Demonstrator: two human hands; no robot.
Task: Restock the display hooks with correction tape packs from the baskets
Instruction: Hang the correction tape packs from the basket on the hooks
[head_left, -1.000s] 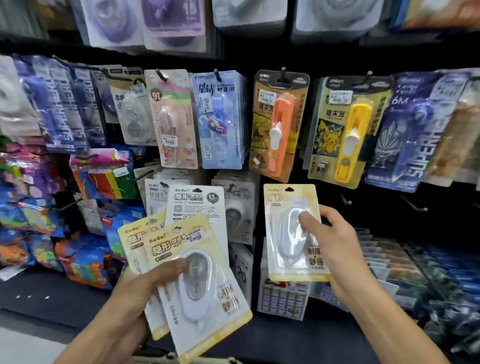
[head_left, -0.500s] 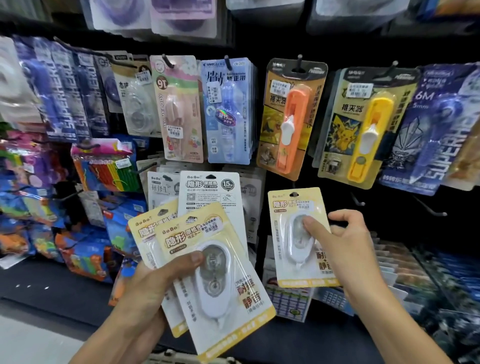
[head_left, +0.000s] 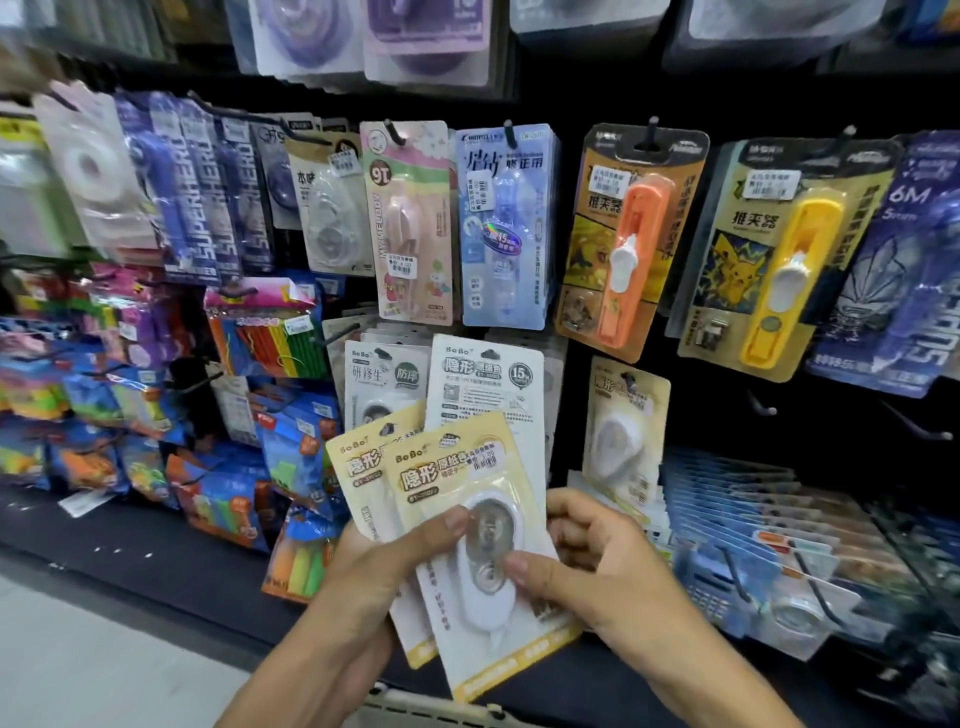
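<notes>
My left hand (head_left: 374, 577) grips a fanned stack of yellow and white correction tape packs (head_left: 447, 473), thumb across the front pack's blister. My right hand (head_left: 597, 561) pinches the right edge of that front pack (head_left: 483, 654), thumb on the blister. One yellow correction tape pack (head_left: 623, 431) hangs on a display hook to the right of the stack, above my right hand, with no hand on it. Two bare display hooks (head_left: 761, 405) stick out of the black panel further right.
The black display wall carries hanging packs: orange (head_left: 628, 239) and yellow (head_left: 774, 254) clip dispensers, blue and pink tape packs above, colourful packs at left. Flat stock fills the lower right bins (head_left: 753, 525). A basket rim (head_left: 415, 709) shows at the bottom edge.
My right hand let go of the single yellow pack, which now hangs on the hook. The hand then dropped down and left onto the front pack of the stack.
</notes>
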